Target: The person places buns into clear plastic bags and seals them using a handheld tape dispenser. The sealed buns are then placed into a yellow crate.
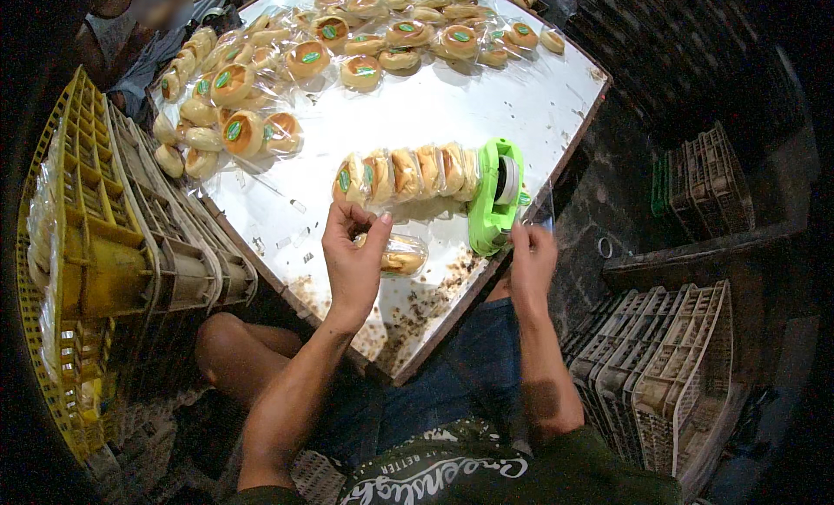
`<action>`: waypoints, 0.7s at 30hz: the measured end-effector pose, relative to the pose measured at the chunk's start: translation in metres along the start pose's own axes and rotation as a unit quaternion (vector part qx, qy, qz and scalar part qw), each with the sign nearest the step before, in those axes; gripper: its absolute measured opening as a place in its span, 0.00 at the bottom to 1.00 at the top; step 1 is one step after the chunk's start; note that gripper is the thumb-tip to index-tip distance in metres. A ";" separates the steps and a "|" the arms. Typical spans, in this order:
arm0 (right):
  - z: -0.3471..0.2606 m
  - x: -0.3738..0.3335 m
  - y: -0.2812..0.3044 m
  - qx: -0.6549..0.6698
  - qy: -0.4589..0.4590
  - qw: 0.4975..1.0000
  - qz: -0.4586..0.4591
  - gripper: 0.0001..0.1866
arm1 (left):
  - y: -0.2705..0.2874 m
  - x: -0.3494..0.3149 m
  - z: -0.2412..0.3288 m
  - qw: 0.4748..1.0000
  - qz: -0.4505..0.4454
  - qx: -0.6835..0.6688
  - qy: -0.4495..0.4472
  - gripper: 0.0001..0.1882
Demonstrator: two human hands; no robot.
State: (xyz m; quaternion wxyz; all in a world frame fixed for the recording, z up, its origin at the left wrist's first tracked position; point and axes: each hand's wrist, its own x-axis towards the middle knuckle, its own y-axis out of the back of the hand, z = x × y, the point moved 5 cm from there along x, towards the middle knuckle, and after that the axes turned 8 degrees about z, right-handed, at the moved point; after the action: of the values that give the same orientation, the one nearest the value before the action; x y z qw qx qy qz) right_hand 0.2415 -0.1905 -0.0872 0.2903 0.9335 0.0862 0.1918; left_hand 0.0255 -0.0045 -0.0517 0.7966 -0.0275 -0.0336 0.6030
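Observation:
A bun in clear plastic (405,254) lies at the table's near corner. My left hand (352,257) is closed at its left end, thumb and forefinger pinching together by the wrapper. Just beyond stands a row of several wrapped buns (406,174), on edge and pressed side by side, some with green labels. At the row's right end is a bright green tape dispenser (483,205) with a roll of tape (506,180) in it. My right hand (532,260) is closed at the dispenser's near end, fingertips pinched; whatever they grip is too small to make out.
Many wrapped buns (360,71) are heaped along the far and left sides of the white table (347,127). Stacked crates (104,244) stand close on the left, more crates (665,366) on the right. Another person (130,36) sits at far left.

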 end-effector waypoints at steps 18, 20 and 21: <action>-0.112 -0.085 -0.086 0.385 -0.264 0.808 -0.358 0.22 | 0.022 0.009 0.020 0.994 0.008 0.057 -0.088 0.09; -0.108 -0.088 -0.098 0.396 -0.310 0.745 -0.439 0.18 | 0.034 0.018 0.023 0.997 0.074 -0.007 -0.036 0.10; -0.114 -0.089 -0.102 0.403 -0.303 0.753 -0.422 0.16 | 0.039 0.023 0.023 0.994 0.106 -0.040 -0.009 0.11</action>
State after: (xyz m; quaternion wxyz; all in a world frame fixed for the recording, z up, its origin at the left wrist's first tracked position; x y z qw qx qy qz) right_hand 0.1092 -0.0735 -0.0867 -0.0505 0.8422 0.4479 -0.2960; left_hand -0.0078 0.0284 -0.0312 0.7259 -0.0568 -0.0616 0.6827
